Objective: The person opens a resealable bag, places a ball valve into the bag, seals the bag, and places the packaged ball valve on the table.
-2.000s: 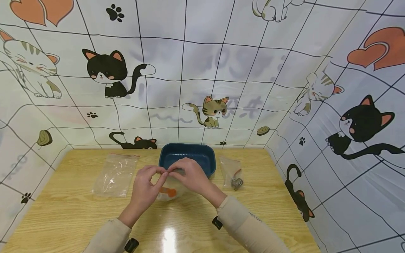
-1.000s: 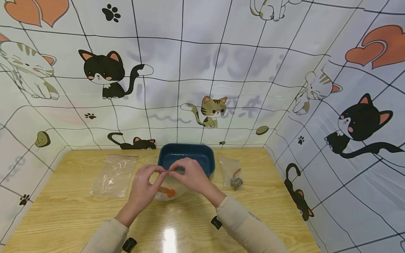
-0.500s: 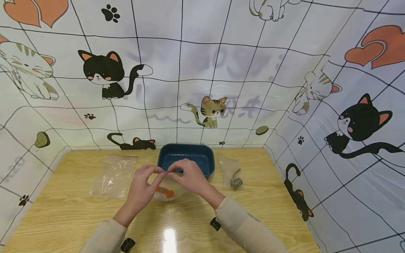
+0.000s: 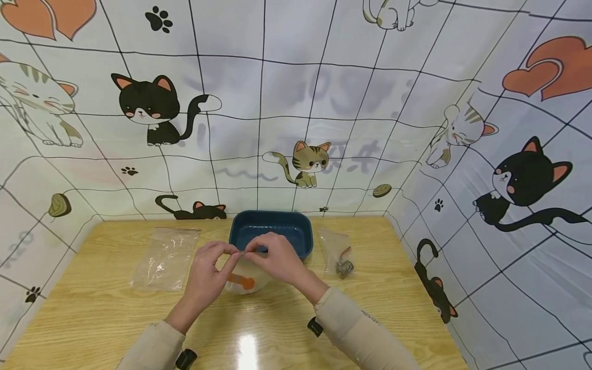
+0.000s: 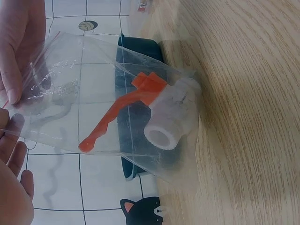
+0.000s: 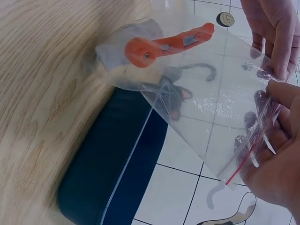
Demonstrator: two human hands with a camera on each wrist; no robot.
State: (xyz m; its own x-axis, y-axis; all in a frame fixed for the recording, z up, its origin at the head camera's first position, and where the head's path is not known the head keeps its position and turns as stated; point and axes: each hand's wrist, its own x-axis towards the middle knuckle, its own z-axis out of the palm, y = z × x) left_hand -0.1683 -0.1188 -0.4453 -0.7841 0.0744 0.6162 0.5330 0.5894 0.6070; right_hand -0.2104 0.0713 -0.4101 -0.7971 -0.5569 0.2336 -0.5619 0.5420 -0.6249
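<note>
Both hands hold up a clear zip bag [image 5: 98, 126] by its top edge. My left hand [image 4: 208, 272] and my right hand [image 4: 279, 259] pinch the red-striped seal between thumb and fingers, the fingertips meeting at the middle in the head view. Inside, at the bottom of the bag, lies a white plastic ball valve [image 5: 176, 110] with an orange lever handle [image 6: 173, 44]. The bag hangs with its lower end close over the wooden table [image 4: 277, 329], in front of a dark blue bin [image 4: 302, 234].
Left of the hands a flat clear zip bag [image 4: 166, 259] lies on the table. To the right is a smaller zip bag [image 4: 335, 246] with a grey metal piece [image 4: 344, 268] in it. A cat-printed sheet [image 4: 259, 118] hangs behind the bin and along both sides.
The hands and the bag keep nearly the same place, the fingertips shifting slightly along the seal. The head view has drifted a little.
</note>
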